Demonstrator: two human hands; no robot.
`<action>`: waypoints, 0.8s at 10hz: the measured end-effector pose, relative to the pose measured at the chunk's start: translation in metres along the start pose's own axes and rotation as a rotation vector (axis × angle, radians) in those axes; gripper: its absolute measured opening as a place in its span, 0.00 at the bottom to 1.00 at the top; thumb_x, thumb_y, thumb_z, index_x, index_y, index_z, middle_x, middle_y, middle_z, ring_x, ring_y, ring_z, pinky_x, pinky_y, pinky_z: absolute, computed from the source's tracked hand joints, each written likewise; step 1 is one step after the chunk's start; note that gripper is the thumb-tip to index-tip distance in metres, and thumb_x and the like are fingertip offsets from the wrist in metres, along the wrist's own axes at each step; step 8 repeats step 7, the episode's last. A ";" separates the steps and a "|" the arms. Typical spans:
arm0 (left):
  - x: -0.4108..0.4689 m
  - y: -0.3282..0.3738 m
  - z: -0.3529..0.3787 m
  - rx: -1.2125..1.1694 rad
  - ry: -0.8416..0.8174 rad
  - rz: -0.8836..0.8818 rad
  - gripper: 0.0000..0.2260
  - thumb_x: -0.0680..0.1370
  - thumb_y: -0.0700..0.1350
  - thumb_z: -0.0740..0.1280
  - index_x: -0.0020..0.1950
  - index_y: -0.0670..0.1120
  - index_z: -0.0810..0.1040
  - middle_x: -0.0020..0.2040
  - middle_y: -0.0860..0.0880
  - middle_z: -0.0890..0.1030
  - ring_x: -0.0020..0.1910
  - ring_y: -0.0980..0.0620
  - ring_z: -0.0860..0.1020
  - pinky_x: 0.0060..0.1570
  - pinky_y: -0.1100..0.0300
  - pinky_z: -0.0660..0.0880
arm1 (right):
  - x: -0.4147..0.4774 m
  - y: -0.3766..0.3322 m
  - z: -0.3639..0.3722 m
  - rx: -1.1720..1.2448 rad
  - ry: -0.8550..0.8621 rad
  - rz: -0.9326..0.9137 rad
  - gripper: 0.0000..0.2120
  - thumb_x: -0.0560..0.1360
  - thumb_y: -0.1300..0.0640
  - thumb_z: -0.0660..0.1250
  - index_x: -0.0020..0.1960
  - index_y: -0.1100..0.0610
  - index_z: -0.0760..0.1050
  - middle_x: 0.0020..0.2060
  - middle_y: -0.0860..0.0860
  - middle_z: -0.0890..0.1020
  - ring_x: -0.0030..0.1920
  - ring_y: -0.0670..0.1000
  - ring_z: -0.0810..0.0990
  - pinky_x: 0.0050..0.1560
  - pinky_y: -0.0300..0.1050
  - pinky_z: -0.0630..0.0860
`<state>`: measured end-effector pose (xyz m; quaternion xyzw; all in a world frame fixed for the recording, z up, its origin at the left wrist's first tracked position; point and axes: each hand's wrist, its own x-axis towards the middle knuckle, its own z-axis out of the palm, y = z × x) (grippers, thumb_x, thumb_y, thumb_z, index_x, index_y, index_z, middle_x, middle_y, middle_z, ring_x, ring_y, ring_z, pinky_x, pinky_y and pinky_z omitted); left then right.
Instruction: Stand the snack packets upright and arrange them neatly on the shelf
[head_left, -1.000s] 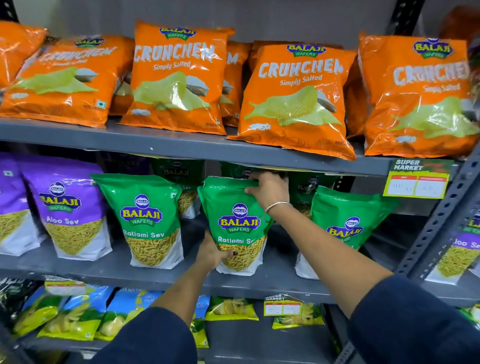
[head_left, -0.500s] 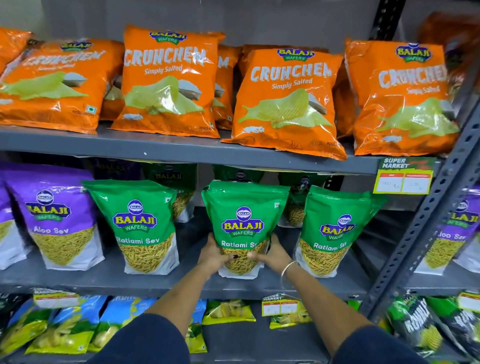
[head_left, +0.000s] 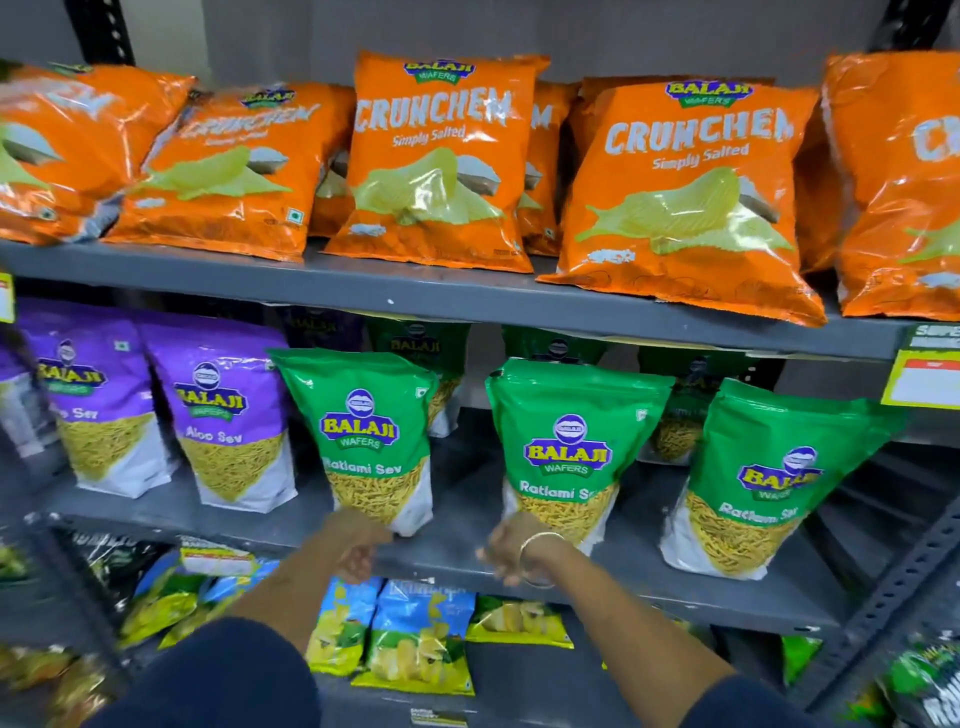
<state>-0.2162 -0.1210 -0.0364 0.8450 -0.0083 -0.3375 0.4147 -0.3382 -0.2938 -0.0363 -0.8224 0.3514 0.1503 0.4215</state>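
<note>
Three green Ratlami Sev packets stand upright along the middle shelf (head_left: 462, 499): a left one (head_left: 374, 441), a middle one (head_left: 566, 457) and a right one (head_left: 769, 483) that leans slightly. More green packets stand behind them in shadow. Two purple Aloo Sev packets (head_left: 228, 415) stand to their left. My left hand (head_left: 358, 545) hovers at the shelf's front edge, just below the left green packet's bottom corner. My right hand (head_left: 506, 553), with a bangle on the wrist, is at the lower left corner of the middle green packet. Both hands hold nothing and their fingers are loosely curled.
Orange Crunchem crisp bags (head_left: 441, 161) lean back on the upper shelf (head_left: 467, 306). A yellow-green price tag (head_left: 930, 374) hangs from its right end. Blue and yellow packets (head_left: 415, 639) lie on the lower shelf. A perforated grey post (head_left: 909, 571) rises at the right.
Both hands have let go of the middle green packet's base and pulled back to the shelf's front edge. The packet stays upright. My view has swung left.
</note>
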 end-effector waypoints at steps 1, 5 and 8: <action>0.018 -0.008 -0.039 -0.077 0.225 0.140 0.21 0.70 0.37 0.72 0.59 0.34 0.71 0.53 0.35 0.77 0.52 0.39 0.77 0.54 0.50 0.72 | 0.019 -0.038 0.016 0.040 0.173 -0.264 0.24 0.69 0.58 0.73 0.60 0.61 0.67 0.45 0.52 0.77 0.50 0.52 0.75 0.59 0.51 0.75; 0.041 -0.006 -0.048 -0.039 0.222 0.409 0.39 0.65 0.41 0.76 0.71 0.40 0.60 0.65 0.40 0.76 0.63 0.42 0.74 0.59 0.51 0.71 | 0.043 -0.086 0.051 0.469 0.275 -0.361 0.38 0.62 0.60 0.79 0.66 0.62 0.64 0.62 0.60 0.77 0.63 0.59 0.76 0.64 0.56 0.73; 0.036 -0.007 -0.044 -0.054 0.202 0.450 0.46 0.62 0.46 0.78 0.72 0.41 0.54 0.70 0.39 0.69 0.69 0.41 0.68 0.66 0.48 0.68 | 0.022 -0.095 0.052 0.421 0.381 -0.395 0.45 0.64 0.57 0.78 0.71 0.64 0.55 0.70 0.62 0.66 0.71 0.60 0.65 0.69 0.53 0.67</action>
